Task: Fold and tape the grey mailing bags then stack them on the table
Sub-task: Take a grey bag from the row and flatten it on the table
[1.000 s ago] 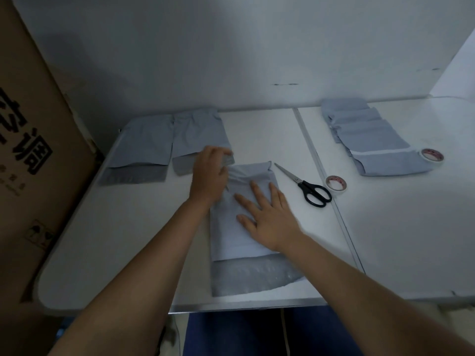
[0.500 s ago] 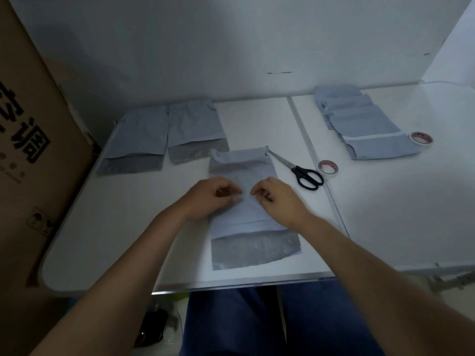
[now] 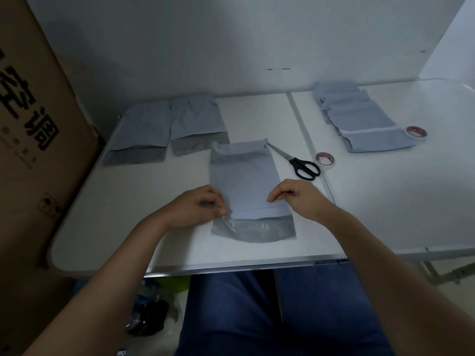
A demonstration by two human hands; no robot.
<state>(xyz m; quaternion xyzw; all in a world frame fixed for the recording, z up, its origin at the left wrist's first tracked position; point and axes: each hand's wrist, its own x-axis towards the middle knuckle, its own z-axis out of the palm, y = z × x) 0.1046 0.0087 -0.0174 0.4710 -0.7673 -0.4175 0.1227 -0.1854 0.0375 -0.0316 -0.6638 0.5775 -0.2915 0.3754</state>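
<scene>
A grey mailing bag point(image 3: 244, 181) lies flat on the white table point(image 3: 385, 206) in front of me, its darker flap toward the near edge. My left hand point(image 3: 198, 209) pinches the bag's left edge just above the flap. My right hand point(image 3: 295, 199) pinches the right edge at the same height. Two more grey bags point(image 3: 144, 129) point(image 3: 198, 124) lie side by side at the back left. A stack of several grey bags point(image 3: 359, 122) sits at the back right.
Black scissors point(image 3: 300, 165) lie just right of the bag, with a tape roll point(image 3: 325, 159) beside them. A second tape roll point(image 3: 416, 131) rests by the right stack. A large cardboard box point(image 3: 33, 150) stands at the left. The wall is behind.
My hands slid from the bag's middle outward and toward me, to its left and right edges near the flap. The bag has stayed flat.
</scene>
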